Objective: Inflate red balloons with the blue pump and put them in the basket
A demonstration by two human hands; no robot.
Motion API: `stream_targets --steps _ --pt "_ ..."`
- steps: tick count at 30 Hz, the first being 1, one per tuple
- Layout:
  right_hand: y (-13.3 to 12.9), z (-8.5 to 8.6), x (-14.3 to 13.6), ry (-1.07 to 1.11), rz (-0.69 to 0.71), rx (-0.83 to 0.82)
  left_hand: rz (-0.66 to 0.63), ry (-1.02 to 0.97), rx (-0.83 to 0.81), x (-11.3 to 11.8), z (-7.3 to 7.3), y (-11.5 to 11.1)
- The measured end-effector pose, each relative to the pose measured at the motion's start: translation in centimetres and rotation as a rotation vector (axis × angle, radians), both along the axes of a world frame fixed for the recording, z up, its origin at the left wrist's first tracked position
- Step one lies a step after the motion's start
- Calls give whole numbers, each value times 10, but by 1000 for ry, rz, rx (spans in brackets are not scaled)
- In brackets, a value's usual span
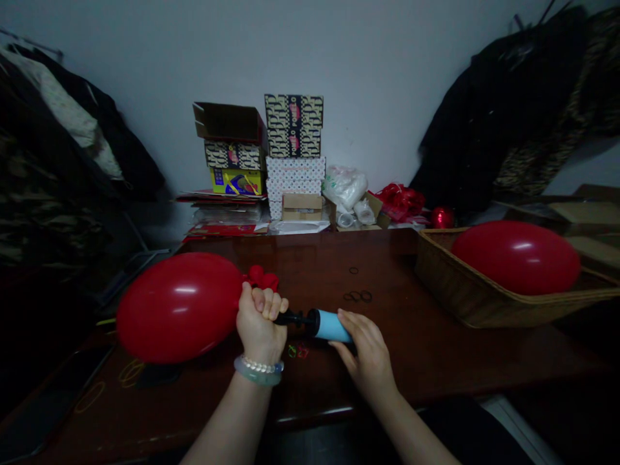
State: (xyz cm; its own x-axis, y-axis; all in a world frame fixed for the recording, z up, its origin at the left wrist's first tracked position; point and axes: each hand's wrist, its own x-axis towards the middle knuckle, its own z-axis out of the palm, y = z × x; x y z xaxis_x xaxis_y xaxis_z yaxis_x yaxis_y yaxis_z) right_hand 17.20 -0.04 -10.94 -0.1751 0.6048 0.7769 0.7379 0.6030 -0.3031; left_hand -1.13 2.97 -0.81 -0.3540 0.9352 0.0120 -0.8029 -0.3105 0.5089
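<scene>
A large inflated red balloon [179, 307] lies to the left, its neck end at my left hand [261, 320]. That hand is closed around the balloon's neck and the black nozzle end of a pump, so the join between them is hidden. My right hand [365, 349] grips the pump's light blue barrel [333, 326] with the thumb below and the fingers on top. Just behind my left hand are some small red balloons [261, 278]. Green and red rubber bands [298, 351] lie on the table below the pump.
A wicker basket [445, 284] at the right holds another red balloon [516, 257]. Black bands [358, 296] lie on the dark table [310, 258]. Stacked boxes [295, 129] and plastic bags [346, 187] stand at the back. A phone-like dark slab [53, 400] is at the left.
</scene>
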Motion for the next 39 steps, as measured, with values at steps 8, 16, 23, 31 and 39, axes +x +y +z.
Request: stream_targets --steps 8,16,23,31,39 --pt "-1 -4 -2 -15 24 -22 -9 55 -20 15 -6 -3" --pt "7 1 2 -82 34 -28 11 34 -28 2 2 2" --pt "13 2 15 -131 -11 -26 33 -5 -20 -25 5 8" --pt "15 0 19 -131 -39 0 57 -36 -34 -46 5 11" --pt "9 1 15 -114 -41 7 28 -92 -66 -39 -1 12"
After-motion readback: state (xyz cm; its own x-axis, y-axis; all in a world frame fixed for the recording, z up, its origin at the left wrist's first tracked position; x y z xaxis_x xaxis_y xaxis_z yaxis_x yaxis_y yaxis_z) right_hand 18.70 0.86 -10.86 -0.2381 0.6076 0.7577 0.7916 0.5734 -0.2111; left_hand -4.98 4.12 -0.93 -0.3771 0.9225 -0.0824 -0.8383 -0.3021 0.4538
